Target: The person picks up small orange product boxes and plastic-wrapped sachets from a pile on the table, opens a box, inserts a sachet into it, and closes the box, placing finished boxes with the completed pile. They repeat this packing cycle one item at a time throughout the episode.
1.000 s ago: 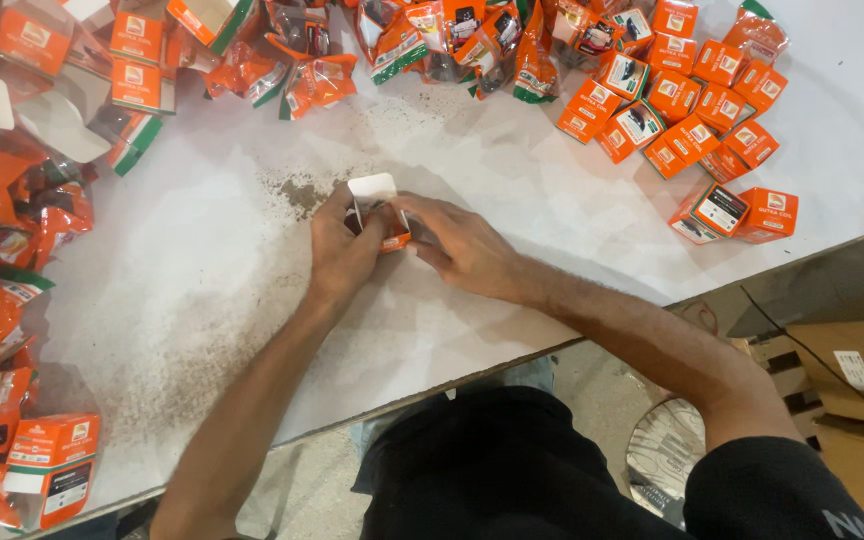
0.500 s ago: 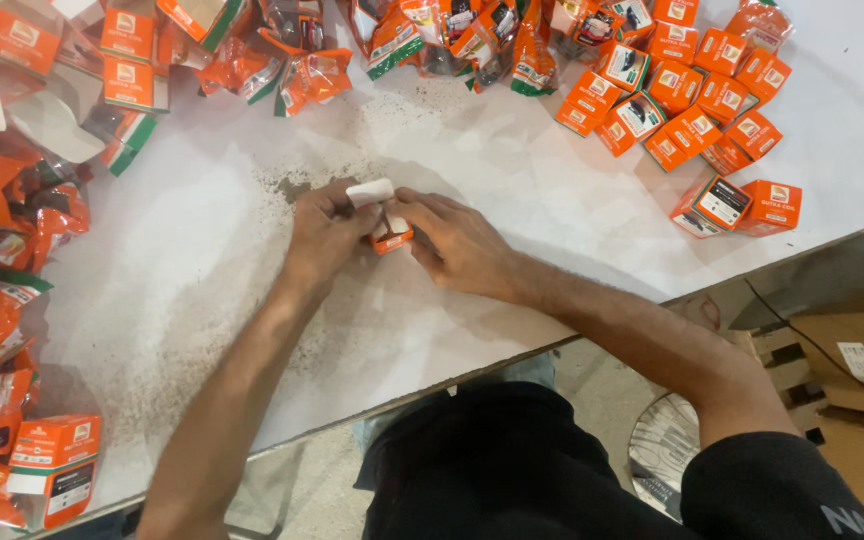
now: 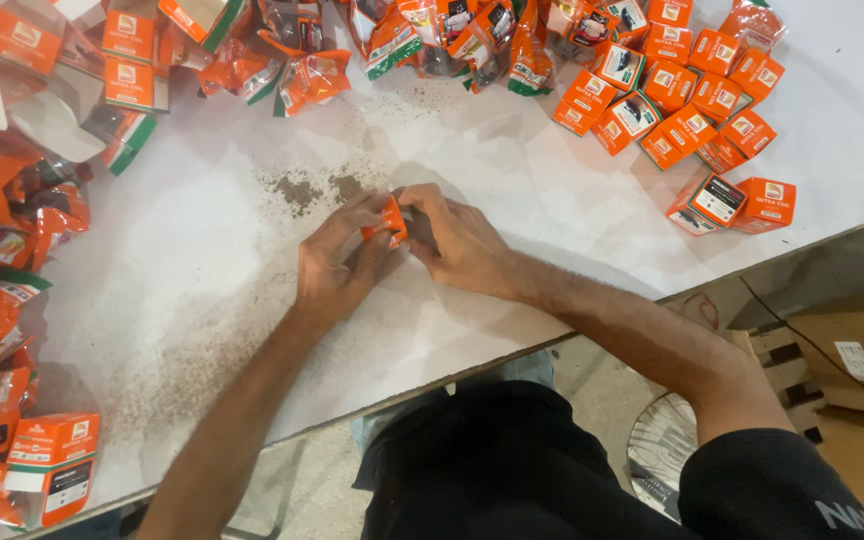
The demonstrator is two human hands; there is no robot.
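Both of my hands meet over the middle of the white table (image 3: 202, 260). Between them sits a small orange box (image 3: 388, 220). My left hand (image 3: 337, 262) grips it from the left with thumb and fingers around it. My right hand (image 3: 460, 240) holds its right side, fingers curled over the top. Most of the box is hidden by my fingers. A patch of dark crumbs (image 3: 307, 188) lies just beyond my hands.
Finished small orange boxes (image 3: 692, 90) are piled at the far right. Orange plastic pouches (image 3: 452, 35) lie along the far edge. Flat carton blanks and pouches (image 3: 12, 200) crowd the left side. Cardboard boxes (image 3: 842, 360) stand on the floor at right.
The white flap that stood up from the box is no longer showing; the box now looks closed and orange between my fingers. Both hands stayed together at the same place.
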